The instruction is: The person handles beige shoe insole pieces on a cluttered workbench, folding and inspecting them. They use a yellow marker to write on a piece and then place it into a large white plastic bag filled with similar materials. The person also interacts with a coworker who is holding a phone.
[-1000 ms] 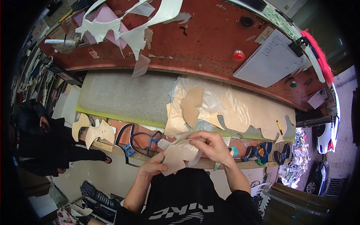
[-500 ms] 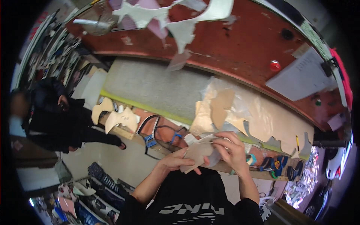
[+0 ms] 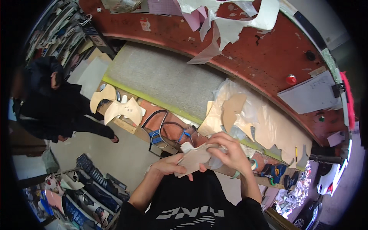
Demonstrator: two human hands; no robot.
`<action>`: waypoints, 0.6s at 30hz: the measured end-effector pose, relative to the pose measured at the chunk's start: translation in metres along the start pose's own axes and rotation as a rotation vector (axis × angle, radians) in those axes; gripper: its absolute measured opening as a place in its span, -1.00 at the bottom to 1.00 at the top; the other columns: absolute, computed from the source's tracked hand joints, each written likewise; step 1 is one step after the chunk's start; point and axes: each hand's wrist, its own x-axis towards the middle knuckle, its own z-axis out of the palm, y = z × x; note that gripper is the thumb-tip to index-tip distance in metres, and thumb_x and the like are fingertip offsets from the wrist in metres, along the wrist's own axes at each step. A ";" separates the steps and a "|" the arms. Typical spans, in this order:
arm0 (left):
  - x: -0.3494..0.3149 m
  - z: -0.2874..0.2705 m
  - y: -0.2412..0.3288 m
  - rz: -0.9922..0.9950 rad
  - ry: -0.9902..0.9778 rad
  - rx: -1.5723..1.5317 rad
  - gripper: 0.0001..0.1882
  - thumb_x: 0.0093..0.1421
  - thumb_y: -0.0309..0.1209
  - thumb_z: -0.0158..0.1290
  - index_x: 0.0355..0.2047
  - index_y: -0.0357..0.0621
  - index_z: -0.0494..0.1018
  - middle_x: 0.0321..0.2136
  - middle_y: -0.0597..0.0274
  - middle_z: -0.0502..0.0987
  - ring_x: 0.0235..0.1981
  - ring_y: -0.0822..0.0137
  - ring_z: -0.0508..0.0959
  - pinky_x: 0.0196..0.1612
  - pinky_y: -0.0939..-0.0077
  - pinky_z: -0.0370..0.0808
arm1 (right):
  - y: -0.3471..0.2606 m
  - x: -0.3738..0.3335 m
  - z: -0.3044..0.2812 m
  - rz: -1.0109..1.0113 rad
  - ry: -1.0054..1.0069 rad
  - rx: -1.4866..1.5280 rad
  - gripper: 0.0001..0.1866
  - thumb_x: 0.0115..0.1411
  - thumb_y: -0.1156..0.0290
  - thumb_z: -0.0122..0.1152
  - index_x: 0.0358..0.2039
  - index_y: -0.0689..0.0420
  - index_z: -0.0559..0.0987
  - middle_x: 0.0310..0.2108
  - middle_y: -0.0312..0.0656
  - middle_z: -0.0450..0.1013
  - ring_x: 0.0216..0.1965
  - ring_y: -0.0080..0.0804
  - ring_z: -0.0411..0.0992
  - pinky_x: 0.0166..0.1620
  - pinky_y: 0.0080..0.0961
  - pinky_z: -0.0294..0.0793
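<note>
In front of my body, my left hand is closed on a small stack of thin beige cut pieces, thumb on top and fingertips showing beneath. My right hand pinches the far right edge of the same stack with bent fingers. Below the right fingers shows a paler, translucent piece. A small white block lies just beyond the stack. On the bench beyond my hands are a brown curved pattern piece and crinkled tan sheet material.
Two cream cut-out shapes and black straps with blue parts lie left on the lower ledge. Rolls of tape sit right. White scraps hang over the red shelf. A person in dark clothes stands at left.
My view has tilted and shifted. The upper piece, lifted and curled by my right fingers before, now lies flatter over the stack. Both hands keep hold.
</note>
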 end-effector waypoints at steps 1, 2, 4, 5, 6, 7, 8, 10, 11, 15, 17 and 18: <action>-0.003 -0.003 0.001 0.047 -0.043 -0.061 -0.08 0.13 -0.13 0.32 0.33 -0.35 0.11 0.09 -0.11 0.47 0.11 0.18 0.51 -0.09 0.32 0.65 | -0.009 0.004 0.005 0.010 0.006 -0.003 -0.76 0.09 0.54 0.35 -0.19 0.26 0.63 -0.14 -0.08 0.51 -0.15 -0.18 0.54 -0.09 -0.39 0.51; -0.009 -0.005 0.004 0.071 -0.015 -0.084 -0.07 0.13 -0.11 0.32 0.33 -0.35 0.11 0.09 -0.12 0.46 0.12 0.16 0.50 -0.08 0.28 0.65 | -0.017 0.011 0.012 0.012 0.004 0.006 -0.75 0.08 0.54 0.36 -0.18 0.27 0.63 -0.13 -0.09 0.51 -0.15 -0.19 0.54 -0.08 -0.40 0.50; -0.019 -0.008 0.011 0.115 0.041 -0.132 -0.05 0.12 -0.08 0.33 0.33 -0.34 0.10 0.11 -0.14 0.45 0.15 0.12 0.49 -0.05 0.21 0.65 | -0.027 0.020 0.021 0.001 0.015 -0.023 -0.74 0.09 0.54 0.37 -0.17 0.27 0.63 -0.13 -0.11 0.50 -0.16 -0.22 0.54 -0.12 -0.40 0.51; -0.023 -0.011 0.018 0.114 0.053 -0.134 -0.03 0.11 -0.03 0.33 0.32 -0.34 0.11 0.12 -0.17 0.45 0.18 0.07 0.47 -0.03 0.14 0.64 | -0.032 0.023 0.026 -0.004 0.020 -0.038 -0.73 0.09 0.53 0.37 -0.17 0.27 0.63 -0.13 -0.12 0.50 -0.17 -0.23 0.53 -0.14 -0.41 0.52; -0.030 -0.016 0.020 0.121 0.052 -0.140 0.00 0.11 -0.01 0.33 0.34 -0.33 0.08 0.13 -0.16 0.43 0.18 0.06 0.47 -0.03 0.12 0.64 | -0.036 0.026 0.031 -0.012 0.021 -0.046 -0.73 0.09 0.53 0.37 -0.16 0.27 0.63 -0.13 -0.13 0.49 -0.17 -0.24 0.53 -0.16 -0.41 0.53; -0.035 -0.022 0.021 0.127 0.051 -0.147 0.03 0.10 0.01 0.33 0.36 -0.32 0.06 0.15 -0.15 0.41 0.17 0.05 0.47 -0.03 0.11 0.64 | -0.040 0.029 0.034 -0.015 -0.035 -0.053 -0.78 0.12 0.57 0.32 -0.18 0.27 0.62 -0.14 -0.14 0.51 -0.15 -0.26 0.54 -0.17 -0.43 0.54; -0.040 -0.026 0.023 0.134 0.049 -0.153 0.06 0.09 0.03 0.33 0.38 -0.31 0.03 0.17 -0.14 0.40 0.17 0.04 0.47 -0.04 0.09 0.64 | -0.049 0.032 0.034 -0.023 -0.074 -0.034 -0.79 0.14 0.57 0.28 -0.18 0.28 0.61 -0.16 -0.12 0.51 -0.15 -0.22 0.54 -0.15 -0.40 0.54; -0.048 -0.025 0.034 0.189 -0.012 -0.157 0.13 0.10 0.13 0.27 0.42 -0.28 -0.04 0.20 -0.13 0.35 0.17 0.00 0.47 -0.04 0.04 0.64 | -0.066 0.037 0.038 -0.042 -0.141 0.009 -0.81 0.18 0.57 0.21 -0.18 0.28 0.59 -0.18 -0.09 0.51 -0.15 -0.13 0.55 -0.12 -0.36 0.54; -0.051 -0.026 0.039 0.216 -0.043 -0.159 0.16 0.10 0.19 0.24 0.43 -0.27 -0.08 0.22 -0.12 0.33 0.17 -0.02 0.46 -0.04 0.02 0.64 | -0.071 0.039 0.042 -0.023 -0.127 0.014 -0.82 0.18 0.58 0.20 -0.19 0.27 0.58 -0.19 -0.09 0.52 -0.16 -0.13 0.55 -0.13 -0.36 0.53; -0.071 -0.036 0.052 0.112 -0.016 -0.216 0.16 0.14 0.39 -0.01 0.44 -0.27 -0.08 0.22 -0.16 0.31 0.17 -0.09 0.45 -0.02 -0.08 0.61 | -0.087 0.046 0.062 0.062 -0.051 -0.093 -0.84 0.18 0.61 0.22 -0.21 0.23 0.62 -0.13 -0.09 0.56 -0.19 -0.12 0.57 -0.15 -0.37 0.55; -0.079 -0.043 0.046 0.165 -0.077 -0.197 0.17 0.13 0.42 -0.05 0.41 -0.31 -0.04 0.17 -0.23 0.35 0.17 -0.15 0.45 -0.06 -0.13 0.62 | -0.090 0.048 0.072 0.049 -0.004 -0.180 -0.82 0.17 0.61 0.25 -0.20 0.20 0.64 -0.12 -0.08 0.57 -0.18 -0.13 0.58 -0.14 -0.37 0.56; -0.083 -0.046 0.044 0.192 -0.105 -0.187 0.17 0.13 0.44 -0.07 0.40 -0.33 -0.02 0.15 -0.27 0.37 0.17 -0.19 0.45 -0.09 -0.16 0.62 | -0.090 0.047 0.078 0.019 0.021 -0.206 -0.80 0.16 0.61 0.26 -0.18 0.19 0.65 -0.13 -0.09 0.57 -0.17 -0.13 0.58 -0.13 -0.36 0.56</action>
